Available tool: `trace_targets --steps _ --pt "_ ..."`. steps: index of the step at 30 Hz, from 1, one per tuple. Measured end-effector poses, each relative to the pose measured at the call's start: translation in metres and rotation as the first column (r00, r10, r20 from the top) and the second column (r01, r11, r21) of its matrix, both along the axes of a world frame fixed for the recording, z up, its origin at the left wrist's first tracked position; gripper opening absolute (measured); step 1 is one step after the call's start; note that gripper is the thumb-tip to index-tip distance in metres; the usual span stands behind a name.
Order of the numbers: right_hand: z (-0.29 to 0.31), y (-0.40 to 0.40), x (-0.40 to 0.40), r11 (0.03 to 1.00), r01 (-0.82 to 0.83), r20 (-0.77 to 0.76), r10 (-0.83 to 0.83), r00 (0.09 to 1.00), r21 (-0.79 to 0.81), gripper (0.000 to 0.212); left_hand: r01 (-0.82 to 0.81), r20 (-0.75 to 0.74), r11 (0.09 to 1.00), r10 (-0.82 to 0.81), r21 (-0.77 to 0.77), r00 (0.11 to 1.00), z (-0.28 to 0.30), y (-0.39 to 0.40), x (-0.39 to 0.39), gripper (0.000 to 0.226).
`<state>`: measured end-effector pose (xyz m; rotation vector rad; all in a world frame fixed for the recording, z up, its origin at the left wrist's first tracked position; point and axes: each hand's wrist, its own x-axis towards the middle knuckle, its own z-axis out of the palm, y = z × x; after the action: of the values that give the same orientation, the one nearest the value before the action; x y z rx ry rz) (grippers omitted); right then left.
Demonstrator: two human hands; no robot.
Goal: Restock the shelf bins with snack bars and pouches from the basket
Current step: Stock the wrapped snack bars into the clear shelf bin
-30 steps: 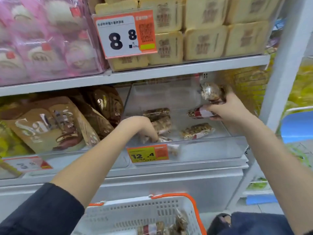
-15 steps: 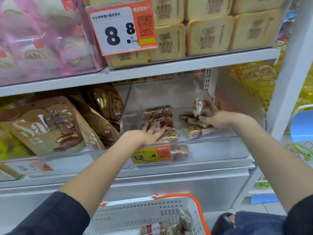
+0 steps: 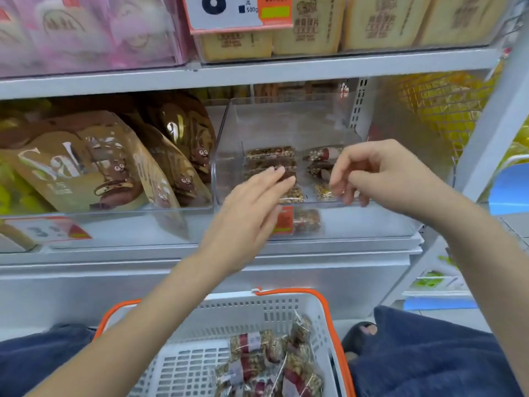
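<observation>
While both hands [image 3: 252, 207] [image 3: 380, 173] empty, fingers loose: clear bin [image 3: 289, 124] w/ snack bars [image 3: 270, 159], pouches [image 3: 86, 164] beside.

— The bin [image 3: 286, 124]? Clear, glossy plastic.
— And the snack bars [image 3: 272, 156]?
— Shiny transparent film wrappers.
— The basket [image 3: 257, 310]?
— Matt white perforated plastic, orange rim. The shelf [image 3: 257, 73] looks like smooth painted metal; the pouches [image 3: 86, 161] gleam.

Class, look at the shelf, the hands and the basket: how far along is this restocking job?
Done: several snack bars lie in two rows in the clear bin. In hand: nothing; the left hand and right hand are both empty above the bin's front. Left: more wrapped bars wait in the basket, and the bin is mostly unfilled.
</observation>
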<state>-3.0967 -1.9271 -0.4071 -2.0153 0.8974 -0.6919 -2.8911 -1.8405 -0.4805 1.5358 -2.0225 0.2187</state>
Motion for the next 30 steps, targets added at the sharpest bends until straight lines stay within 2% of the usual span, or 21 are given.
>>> trace_targets --steps 2,3,4,6,7,8,10,11,13,15,17,18,21,24,26,28,30 --pt "-0.012 0.038 0.011 0.921 -0.253 -0.074 0.286 0.955 0.297 0.032 0.072 0.107 0.994 -0.064 -0.08 0.992 -0.04 0.032 0.005 0.043" --pt "-0.032 0.052 0.017 0.856 -0.291 -0.178 0.395 0.901 0.426 0.027 0.07 0.123 0.996 -0.062 -0.059 0.99 -0.066 0.048 0.009 0.045" --pt "-0.056 0.065 0.022 0.812 -0.282 -0.322 0.484 0.813 0.511 0.023 0.054 0.125 0.999 -0.055 0.006 0.991 -0.09 0.065 0.012 0.046" --pt "-0.117 0.084 0.029 0.813 -0.221 -0.625 0.561 0.542 0.538 0.029 -0.027 0.091 0.965 0.003 0.262 0.996 -0.142 0.098 0.015 0.05" --pt "-0.144 0.094 0.03 0.837 -0.198 -0.726 0.543 0.422 0.511 0.037 -0.102 0.064 0.889 0.082 0.446 0.995 -0.163 0.115 0.016 0.054" --pt "-0.168 0.105 0.032 0.852 -0.166 -0.777 0.521 0.354 0.496 0.046 -0.181 0.068 0.74 0.18 0.648 0.981 -0.186 0.13 0.017 0.061" --pt "-0.213 0.124 0.037 0.839 -0.093 -0.773 0.533 0.345 0.536 0.075 -0.255 0.129 0.353 0.343 0.9 0.93 -0.232 0.161 0.019 0.081" --pt "-0.235 0.131 0.04 0.821 -0.053 -0.751 0.543 0.375 0.568 0.089 -0.244 0.144 0.212 0.399 0.946 0.906 -0.253 0.176 0.018 0.091" --pt "-0.271 0.145 0.045 0.819 0.012 -0.745 0.516 0.422 0.574 0.107 -0.172 0.129 0.04 0.504 0.984 0.854 -0.285 0.204 0.016 0.103" --pt "-0.3 0.16 0.046 0.84 0.023 -0.792 0.501 0.349 0.542 0.116 -0.108 0.134 -0.079 0.619 0.991 0.774 -0.301 0.222 0.011 0.113" --pt "-0.319 0.176 0.046 0.843 -0.013 -0.826 0.531 0.188 0.538 0.118 -0.006 0.09 -0.114 0.751 0.993 0.654 -0.309 0.228 0.006 0.117" --pt "-0.324 0.182 0.048 0.84 -0.036 -0.833 0.541 0.113 0.541 0.118 0.08 0.041 -0.102 0.829 0.992 0.558 -0.312 0.227 0.005 0.119" --pt "-0.33 0.192 0.057 0.848 -0.065 -0.85 0.527 -0.006 0.526 0.123 0.276 -0.086 0.002 0.952 0.961 0.294 -0.311 0.216 0.0 0.12" --pt "-0.337 0.207 0.064 0.779 -0.049 -0.78 0.622 -0.072 0.625 0.129 0.368 -0.142 0.101 0.986 0.924 0.088 -0.314 0.206 -0.012 0.111" --pt "-0.344 0.221 0.07 0.726 -0.002 -0.724 0.685 -0.075 0.688 0.129 0.396 -0.141 0.135 0.99 0.908 -0.014 -0.322 0.202 -0.018 0.114" --pt "-0.349 0.229 0.072 0.748 0.028 -0.748 0.664 -0.014 0.663 0.122 0.351 -0.122 0.146 0.988 0.925 -0.09 -0.325 0.198 -0.023 0.111" --pt "-0.352 0.231 0.077 0.781 0.024 -0.781 0.624 -0.001 0.624 0.117 0.316 -0.101 0.137 0.987 0.939 -0.127 -0.327 0.198 -0.023 0.094"
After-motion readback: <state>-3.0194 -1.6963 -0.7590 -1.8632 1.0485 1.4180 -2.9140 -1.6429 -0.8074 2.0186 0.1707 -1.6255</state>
